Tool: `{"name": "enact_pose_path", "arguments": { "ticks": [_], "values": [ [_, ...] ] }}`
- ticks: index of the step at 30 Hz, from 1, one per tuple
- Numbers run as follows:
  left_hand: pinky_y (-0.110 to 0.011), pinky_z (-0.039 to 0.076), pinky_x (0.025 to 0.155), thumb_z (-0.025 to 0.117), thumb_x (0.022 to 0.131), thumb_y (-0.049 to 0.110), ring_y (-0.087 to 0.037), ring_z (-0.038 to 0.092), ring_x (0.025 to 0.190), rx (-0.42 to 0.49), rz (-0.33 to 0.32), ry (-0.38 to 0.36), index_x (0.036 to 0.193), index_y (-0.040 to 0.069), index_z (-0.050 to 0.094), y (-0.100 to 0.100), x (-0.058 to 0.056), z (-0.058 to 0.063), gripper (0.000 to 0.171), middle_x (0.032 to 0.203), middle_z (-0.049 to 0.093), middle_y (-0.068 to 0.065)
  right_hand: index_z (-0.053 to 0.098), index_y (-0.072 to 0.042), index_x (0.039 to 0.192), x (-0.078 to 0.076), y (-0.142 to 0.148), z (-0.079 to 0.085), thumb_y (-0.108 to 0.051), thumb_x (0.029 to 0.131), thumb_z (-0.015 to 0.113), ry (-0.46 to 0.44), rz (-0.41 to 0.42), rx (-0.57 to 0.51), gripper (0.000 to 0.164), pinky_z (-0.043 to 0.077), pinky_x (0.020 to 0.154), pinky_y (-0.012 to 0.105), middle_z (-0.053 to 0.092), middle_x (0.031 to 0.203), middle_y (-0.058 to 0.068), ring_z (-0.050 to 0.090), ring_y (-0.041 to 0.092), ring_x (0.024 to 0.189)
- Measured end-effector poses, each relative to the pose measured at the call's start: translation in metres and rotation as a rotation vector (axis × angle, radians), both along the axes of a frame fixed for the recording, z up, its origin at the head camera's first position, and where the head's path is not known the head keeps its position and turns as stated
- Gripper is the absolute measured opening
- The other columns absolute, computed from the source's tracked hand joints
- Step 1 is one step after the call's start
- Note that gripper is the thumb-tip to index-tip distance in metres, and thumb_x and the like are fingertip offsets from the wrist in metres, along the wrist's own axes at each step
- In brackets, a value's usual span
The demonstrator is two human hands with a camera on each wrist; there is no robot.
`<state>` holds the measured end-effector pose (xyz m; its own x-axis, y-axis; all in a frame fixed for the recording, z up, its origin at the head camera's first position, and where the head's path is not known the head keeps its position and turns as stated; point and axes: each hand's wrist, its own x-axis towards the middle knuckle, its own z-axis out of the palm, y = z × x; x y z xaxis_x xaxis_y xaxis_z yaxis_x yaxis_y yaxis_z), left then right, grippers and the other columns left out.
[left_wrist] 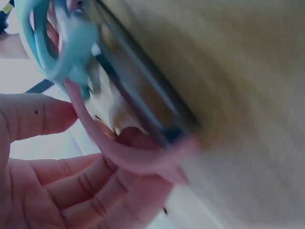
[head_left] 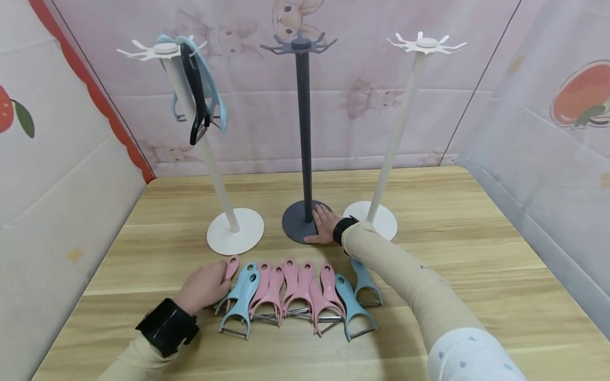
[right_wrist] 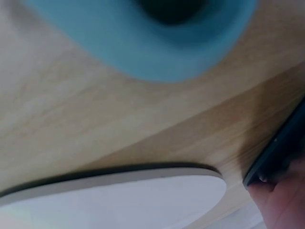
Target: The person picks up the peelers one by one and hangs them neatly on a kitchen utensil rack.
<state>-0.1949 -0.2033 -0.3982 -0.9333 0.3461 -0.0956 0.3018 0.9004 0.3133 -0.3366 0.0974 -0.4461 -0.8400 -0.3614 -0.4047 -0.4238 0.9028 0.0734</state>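
At the left end of a row of peelers, my left hand holds a pink peeler. In the left wrist view, thumb and fingers pinch that pink peeler near its metal blade, close beside a light blue peeler. My right hand rests with spread fingers on the round base of the dark grey stand. Pink and light blue peelers lie side by side, such as this pink peeler and a blue peeler. Another blue peeler lies partly under the right forearm.
A white stand at the left carries light blue peelers and a black peeler on its hooks. The right white stand has bare hooks, its base partly behind my right arm. Printed cloth walls surround the wooden table.
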Motion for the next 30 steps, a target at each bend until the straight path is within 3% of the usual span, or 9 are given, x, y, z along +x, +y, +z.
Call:
{"name": "enact_pose_path", "arguments": {
  "ticks": [3, 9, 14, 18, 22, 30],
  "values": [
    [-0.027, 0.033, 0.043, 0.059, 0.075, 0.005, -0.014, 0.042, 0.048, -0.027, -0.001, 0.004, 0.069, 0.006, 0.048, -0.001, -0.001, 0.001, 0.013, 0.056, 0.043, -0.001, 0.008, 0.000, 0.145, 0.000, -0.001, -0.001, -0.067, 0.086, 0.032, 0.003, 0.001, 0.003, 0.093, 0.012, 0.110, 0.037, 0.001, 0.151, 0.017, 0.000, 0.027, 0.138],
    [-0.027, 0.033, 0.044, 0.061, 0.072, 0.004, -0.013, 0.043, 0.048, -0.029, -0.020, 0.012, 0.066, 0.008, 0.046, -0.005, 0.001, 0.005, 0.016, 0.056, 0.044, 0.000, 0.007, 0.000, 0.145, 0.000, -0.001, -0.001, -0.067, 0.086, 0.032, 0.002, -0.006, -0.001, 0.093, 0.010, 0.110, 0.037, -0.001, 0.151, 0.017, -0.001, 0.027, 0.138],
    [-0.028, 0.035, 0.044, 0.060, 0.077, 0.005, -0.013, 0.043, 0.048, 0.088, 0.003, 0.083, 0.080, 0.001, 0.052, -0.007, 0.000, 0.017, 0.009, 0.057, 0.045, 0.000, 0.005, -0.001, 0.145, 0.000, -0.001, -0.001, -0.067, 0.085, 0.034, -0.027, -0.032, -0.021, 0.094, 0.008, 0.110, 0.036, -0.002, 0.151, 0.015, -0.002, 0.026, 0.138],
    [-0.026, 0.033, 0.041, 0.060, 0.079, 0.008, -0.011, 0.041, 0.045, 0.220, -0.005, 0.247, 0.101, -0.006, 0.055, 0.001, -0.007, 0.036, 0.027, 0.055, 0.045, 0.000, 0.006, -0.002, 0.145, 0.001, 0.000, 0.002, -0.066, 0.086, 0.035, -0.031, -0.042, -0.018, 0.092, 0.009, 0.110, 0.036, -0.002, 0.151, 0.014, -0.002, 0.026, 0.138],
    [-0.025, 0.032, 0.042, 0.064, 0.078, 0.008, -0.011, 0.040, 0.046, 0.308, -0.038, 0.449, 0.120, -0.009, 0.050, 0.017, -0.015, 0.062, 0.048, 0.057, 0.049, -0.003, 0.005, -0.002, 0.145, 0.001, 0.000, 0.002, -0.066, 0.086, 0.034, -0.032, -0.041, -0.028, 0.092, 0.008, 0.110, 0.037, -0.003, 0.151, 0.014, -0.004, 0.025, 0.138],
    [-0.031, 0.048, 0.052, 0.066, 0.079, 0.006, -0.020, 0.059, 0.058, 0.597, -0.167, 0.801, 0.128, -0.006, 0.046, 0.066, -0.032, 0.122, 0.054, 0.075, 0.064, -0.015, 0.008, 0.000, 0.145, 0.003, -0.002, 0.000, -0.065, 0.086, 0.034, -0.010, -0.026, -0.010, 0.092, 0.008, 0.110, 0.036, 0.001, 0.151, 0.016, -0.001, 0.026, 0.138]
  ]
}}
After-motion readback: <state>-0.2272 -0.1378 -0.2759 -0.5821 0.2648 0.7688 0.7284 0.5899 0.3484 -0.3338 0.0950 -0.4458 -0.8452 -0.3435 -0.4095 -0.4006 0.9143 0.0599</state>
